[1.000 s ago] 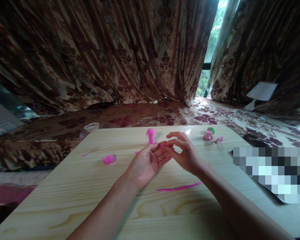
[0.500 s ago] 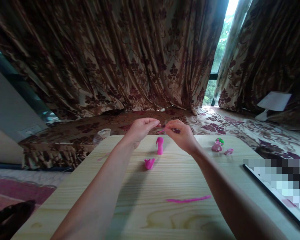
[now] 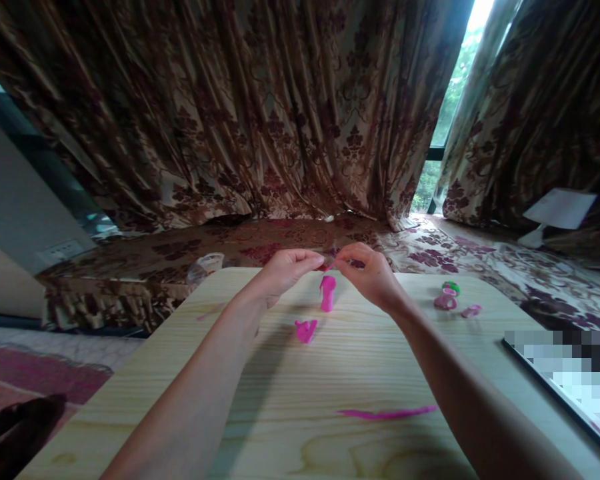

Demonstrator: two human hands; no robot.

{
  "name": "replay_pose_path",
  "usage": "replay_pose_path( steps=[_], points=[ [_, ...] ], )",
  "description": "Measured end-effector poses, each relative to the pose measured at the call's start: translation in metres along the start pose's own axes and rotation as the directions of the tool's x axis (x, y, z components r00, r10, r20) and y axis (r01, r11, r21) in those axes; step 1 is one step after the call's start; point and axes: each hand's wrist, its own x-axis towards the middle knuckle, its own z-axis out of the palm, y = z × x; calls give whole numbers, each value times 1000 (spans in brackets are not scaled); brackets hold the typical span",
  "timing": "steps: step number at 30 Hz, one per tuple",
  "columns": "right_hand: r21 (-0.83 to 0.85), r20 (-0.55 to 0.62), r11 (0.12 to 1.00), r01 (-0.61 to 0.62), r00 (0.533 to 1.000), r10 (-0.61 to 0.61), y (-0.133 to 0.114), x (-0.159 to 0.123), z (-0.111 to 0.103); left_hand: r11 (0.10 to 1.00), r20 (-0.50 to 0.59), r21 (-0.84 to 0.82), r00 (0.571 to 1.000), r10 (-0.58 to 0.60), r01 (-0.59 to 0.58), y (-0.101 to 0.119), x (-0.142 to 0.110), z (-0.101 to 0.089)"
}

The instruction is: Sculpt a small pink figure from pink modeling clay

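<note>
My right hand pinches a small thin pink strip, which looks like modelling clay, over the far side of the table. Close to the strip's free end is my left hand, thumb and forefinger pressed together; whether anything is between them cannot be made out. Just below the fingertips stands an upright pink clay column with a thin piece down its left side. Nearer to me sits a pink clay lump with pointed bits. A long pink clay strip lies toward the front, beside my right forearm.
On the wooden table, a pink and green clay piece and a small pale pink piece rest at the far right. A dark-edged, blurred-out flat object lies right. Behind are a clear plastic container and white lamp.
The view has shifted slightly, moving the table things a little to the right and down. My hands have come closer together, with the left fingertips nearer the small strip.
</note>
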Motion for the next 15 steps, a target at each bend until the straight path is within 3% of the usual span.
replay_pose_path(
  steps=[6,15],
  points=[
    [-14,57,999,29,998,-29,-3,-2,1,1000,62,-4,998,5,-4,0,-3,-1],
    [-11,72,1000,15,997,-15,-9,-6,0,999,41,-43,999,-18,20,-6,-13,3]
  ],
)
